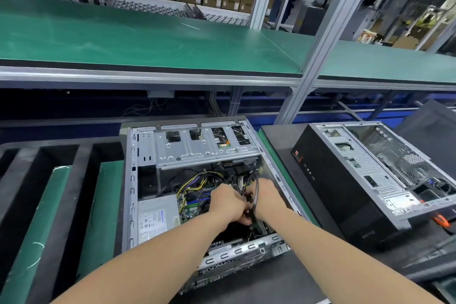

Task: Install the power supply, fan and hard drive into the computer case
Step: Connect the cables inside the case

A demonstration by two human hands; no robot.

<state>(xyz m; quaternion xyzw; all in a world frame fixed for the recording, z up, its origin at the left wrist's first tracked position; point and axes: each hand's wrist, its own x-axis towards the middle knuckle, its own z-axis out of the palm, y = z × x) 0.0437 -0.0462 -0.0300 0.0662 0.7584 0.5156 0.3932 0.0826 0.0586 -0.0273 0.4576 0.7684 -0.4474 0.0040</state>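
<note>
Inside the computer case (197,180), the fingertips of the left hand (228,203) and right hand (265,198) are buried among black cables (256,192) — whether they grip anything cannot be told. At its left side the power supply (158,217) label is too small to read; right of it, a second case (370,175) runs off-frame.

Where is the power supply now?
In the head view, the power supply sits in the near-left corner of the open case, left of the left hand.
</note>
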